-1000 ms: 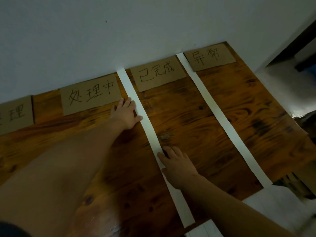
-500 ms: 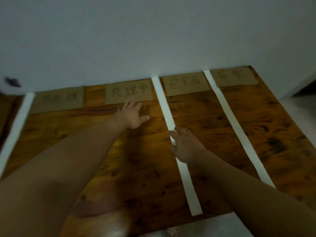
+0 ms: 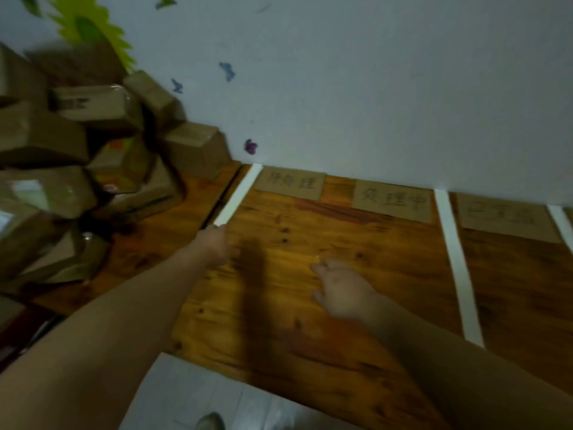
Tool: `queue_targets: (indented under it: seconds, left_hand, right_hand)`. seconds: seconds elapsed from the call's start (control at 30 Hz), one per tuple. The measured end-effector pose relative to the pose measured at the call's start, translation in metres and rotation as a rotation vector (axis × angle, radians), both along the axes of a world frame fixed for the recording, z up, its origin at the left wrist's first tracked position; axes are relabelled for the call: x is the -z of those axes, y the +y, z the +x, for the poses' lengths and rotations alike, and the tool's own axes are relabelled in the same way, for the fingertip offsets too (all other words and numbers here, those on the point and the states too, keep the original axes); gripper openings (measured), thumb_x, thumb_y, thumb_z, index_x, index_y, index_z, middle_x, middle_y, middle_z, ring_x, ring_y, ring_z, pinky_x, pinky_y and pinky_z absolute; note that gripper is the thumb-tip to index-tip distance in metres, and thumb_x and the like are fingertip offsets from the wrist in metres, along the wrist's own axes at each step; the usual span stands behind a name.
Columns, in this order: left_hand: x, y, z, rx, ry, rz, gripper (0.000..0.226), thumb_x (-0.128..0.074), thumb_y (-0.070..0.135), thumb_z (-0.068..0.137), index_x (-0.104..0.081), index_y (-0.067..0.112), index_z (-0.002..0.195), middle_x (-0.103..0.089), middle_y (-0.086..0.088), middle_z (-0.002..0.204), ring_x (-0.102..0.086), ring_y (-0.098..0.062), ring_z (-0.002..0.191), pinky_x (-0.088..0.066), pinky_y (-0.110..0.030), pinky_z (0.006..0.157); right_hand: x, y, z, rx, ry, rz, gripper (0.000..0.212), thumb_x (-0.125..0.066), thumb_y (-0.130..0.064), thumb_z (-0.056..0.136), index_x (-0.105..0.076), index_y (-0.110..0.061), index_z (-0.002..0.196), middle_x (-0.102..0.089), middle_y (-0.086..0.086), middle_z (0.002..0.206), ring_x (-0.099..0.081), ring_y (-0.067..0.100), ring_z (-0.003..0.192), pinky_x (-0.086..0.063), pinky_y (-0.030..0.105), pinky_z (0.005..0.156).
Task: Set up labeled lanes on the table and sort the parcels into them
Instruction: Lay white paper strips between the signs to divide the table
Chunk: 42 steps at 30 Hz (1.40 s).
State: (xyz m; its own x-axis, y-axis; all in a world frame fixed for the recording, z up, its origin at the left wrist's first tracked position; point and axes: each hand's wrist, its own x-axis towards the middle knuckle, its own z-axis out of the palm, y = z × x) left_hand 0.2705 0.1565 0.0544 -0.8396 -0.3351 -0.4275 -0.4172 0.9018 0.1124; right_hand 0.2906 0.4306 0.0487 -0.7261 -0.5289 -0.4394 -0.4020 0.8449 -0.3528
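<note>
My left hand [image 3: 218, 243] reaches to the near visible end of the leftmost white paper strip [image 3: 240, 195], and its fingers look curled on it; the frame is blurred. That strip runs along the left edge of the wooden table [image 3: 310, 336]. My right hand [image 3: 341, 290] hovers low over the bare wood with fingers loosely spread, holding nothing. Three cardboard lane labels [image 3: 291, 183], [image 3: 392, 201], [image 3: 502, 215] lie along the wall. A second strip [image 3: 455, 259] lies between the middle and right labels. A pile of brown parcels [image 3: 77, 150] is stacked at the left.
A third strip [image 3: 561, 225] shows at the right edge. The parcels sit on a neighbouring wooden surface [image 3: 148, 249], with a dark gap between it and the table. The wall [image 3: 372, 88] backs the table. Pale floor tiles [image 3: 201, 395] lie below the near edge.
The view has swung left, bringing the parcel pile into sight. My left hand moved from the second label to the leftmost strip. My right hand left the middle strip and moved left.
</note>
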Motion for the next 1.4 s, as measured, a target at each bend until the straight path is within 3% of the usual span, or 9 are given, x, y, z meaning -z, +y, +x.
queue_targets:
  seconds: [0.2,0.3,0.43,0.63,0.77,1.07,1.17,1.27,1.4]
  left_hand:
    - [0.059,-0.106,0.029,0.033,-0.075,0.035,0.044,-0.059,0.029,0.090,-0.051,0.006,0.126,-0.056,-0.016,0.127,-0.056,-0.031,0.111,-0.046,-0.036,0.087]
    - [0.086,-0.123,0.040,0.126,-0.096,0.058,0.033,-0.050,0.022,0.095,-0.053,0.006,0.123,-0.056,-0.017,0.125,-0.056,-0.030,0.111,-0.046,-0.035,0.090]
    - [0.104,-0.132,0.039,0.142,-0.010,0.070,0.037,-0.055,0.015,0.092,-0.047,0.007,0.127,-0.049,-0.015,0.125,-0.055,-0.029,0.110,-0.047,-0.035,0.091]
    - [0.112,-0.130,0.035,0.111,0.045,0.104,0.030,-0.058,0.011,0.091,-0.051,0.007,0.119,-0.060,-0.012,0.115,-0.061,-0.026,0.102,-0.048,-0.027,0.077]
    - [0.113,-0.129,0.035,0.011,0.062,0.155,0.043,-0.063,0.012,0.087,-0.048,0.009,0.127,-0.050,-0.013,0.126,-0.056,-0.027,0.110,-0.048,-0.030,0.086]
    - [0.105,-0.124,0.023,-0.068,-0.014,0.127,0.032,-0.062,0.014,0.089,-0.055,0.005,0.119,-0.059,-0.013,0.119,-0.059,-0.028,0.109,-0.048,-0.029,0.078]
    - [0.101,-0.127,0.021,-0.116,-0.048,0.111,0.035,-0.063,0.016,0.088,-0.054,0.006,0.121,-0.059,-0.012,0.119,-0.059,-0.027,0.108,-0.044,-0.028,0.072]
    - [0.097,-0.131,0.023,-0.141,-0.042,0.136,0.026,-0.060,0.017,0.090,-0.058,0.008,0.115,-0.062,-0.011,0.114,-0.061,-0.026,0.101,-0.047,-0.028,0.072]
    - [0.094,-0.142,0.022,-0.289,-0.009,0.352,0.026,-0.060,0.020,0.090,-0.060,0.005,0.112,-0.061,-0.010,0.110,-0.059,-0.025,0.098,-0.046,-0.030,0.073]
  right_hand:
    - [0.045,-0.133,0.018,0.110,-0.117,-0.070,0.063,-0.047,-0.039,0.098,-0.023,-0.015,0.151,-0.025,0.009,0.155,-0.024,0.029,0.141,-0.026,0.038,0.113]
    - [0.067,-0.194,0.033,0.221,-0.216,-0.091,0.062,-0.046,-0.040,0.098,-0.024,-0.014,0.151,-0.024,0.010,0.155,-0.025,0.028,0.141,-0.026,0.035,0.112]
    - [0.086,-0.245,0.054,0.331,-0.293,-0.120,0.061,-0.049,-0.036,0.097,-0.027,-0.012,0.149,-0.027,0.011,0.154,-0.028,0.027,0.140,-0.025,0.030,0.110]
    - [0.090,-0.275,0.059,0.519,-0.342,-0.235,0.059,-0.052,-0.029,0.096,-0.029,-0.014,0.149,-0.030,0.007,0.152,-0.040,0.024,0.130,-0.036,0.029,0.100]
    - [0.091,-0.280,0.061,0.625,-0.398,-0.311,0.060,-0.056,-0.026,0.094,-0.031,-0.015,0.148,-0.036,0.008,0.149,-0.049,0.025,0.123,-0.045,0.037,0.099]
    - [0.091,-0.275,0.067,0.665,-0.430,-0.378,0.060,-0.055,-0.028,0.095,-0.029,-0.014,0.148,-0.035,0.008,0.150,-0.039,0.024,0.133,-0.039,0.036,0.105]
    - [0.090,-0.273,0.067,0.672,-0.444,-0.418,0.060,-0.054,-0.025,0.096,-0.029,-0.012,0.148,-0.037,0.008,0.148,-0.044,0.023,0.127,-0.042,0.033,0.099]
    - [0.088,-0.273,0.066,0.687,-0.463,-0.449,0.057,-0.055,-0.019,0.095,-0.032,-0.004,0.146,-0.052,0.009,0.126,-0.056,0.021,0.103,-0.046,0.033,0.082]
    - [0.087,-0.280,0.063,0.733,-0.502,-0.543,0.038,-0.056,-0.012,0.093,-0.049,0.000,0.129,-0.053,0.000,0.082,-0.049,0.012,0.067,-0.038,0.021,0.055]
